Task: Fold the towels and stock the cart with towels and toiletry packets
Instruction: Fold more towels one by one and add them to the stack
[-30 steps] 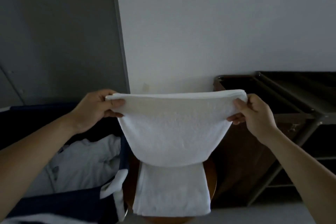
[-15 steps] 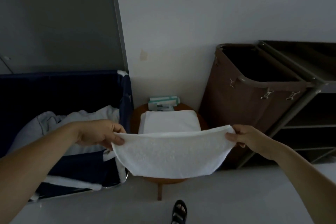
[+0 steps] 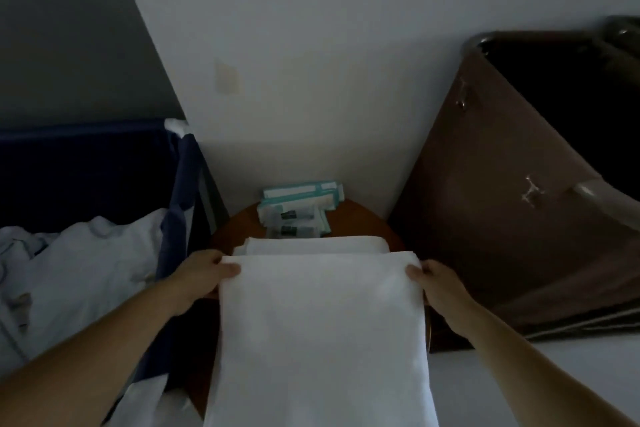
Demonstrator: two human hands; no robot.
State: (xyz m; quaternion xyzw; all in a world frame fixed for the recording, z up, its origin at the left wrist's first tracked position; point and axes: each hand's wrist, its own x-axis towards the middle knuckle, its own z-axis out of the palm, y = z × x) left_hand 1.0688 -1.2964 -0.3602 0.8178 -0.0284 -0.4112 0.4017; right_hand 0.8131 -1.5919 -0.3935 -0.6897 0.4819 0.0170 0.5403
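Note:
A white folded towel (image 3: pixel 322 333) lies spread over the round wooden stool (image 3: pixel 367 218), on top of another folded white towel (image 3: pixel 315 245) whose far edge shows behind it. My left hand (image 3: pixel 204 276) grips the top towel's far left corner, thumb on top. At the far right corner my right hand (image 3: pixel 434 284) holds it the same way. Teal and white toiletry packets (image 3: pixel 298 210) are stacked at the back of the stool, against the wall.
A dark blue laundry bin (image 3: pixel 86 163) holding crumpled white linen (image 3: pixel 79 267) stands at the left. At the right stands a brown fabric hamper (image 3: pixel 512 204) with clips on its side. A white wall is straight ahead, pale floor at lower right.
Both hands brought the towel down from the air onto the stool's towel stack. My head tipped down and closer, so the stool fills the lower middle.

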